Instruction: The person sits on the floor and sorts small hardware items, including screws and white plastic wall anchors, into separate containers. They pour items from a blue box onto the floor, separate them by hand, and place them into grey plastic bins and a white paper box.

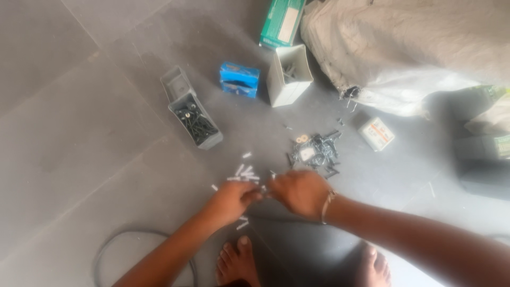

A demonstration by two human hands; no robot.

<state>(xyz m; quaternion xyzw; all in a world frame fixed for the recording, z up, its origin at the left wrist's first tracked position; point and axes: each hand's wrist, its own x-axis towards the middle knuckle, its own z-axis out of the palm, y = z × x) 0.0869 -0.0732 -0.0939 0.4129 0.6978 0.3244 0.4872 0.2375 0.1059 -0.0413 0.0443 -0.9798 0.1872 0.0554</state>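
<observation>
Both my hands were down on the grey floor (79, 133), knuckles up, meeting just ahead of my bare feet (239, 260). My left hand (231, 201) was curled in a loose fist, and my right hand (300, 192) was bunched too, fingertips turned toward the left. Whatever sat between them was hidden, so I could not tell what, if anything, I was pinching.

The small white pieces (245, 172) lay scattered right there, touching the far edge of both hands and trailing away from me, a few more tucked under my left wrist. They were short sticks pointing every which way, no common axis. My left hand was the nearer one to that cluster.

Farther out, ahead of my right hand, sat the pile of dark screws (319, 151), close but apart from my knuckles. The open grey box (197, 123) of dark screws was well off ahead of my left hand, its long side running diagonally away. Beyond stood a blue packet (239, 79) and a white carton (289, 74).
</observation>
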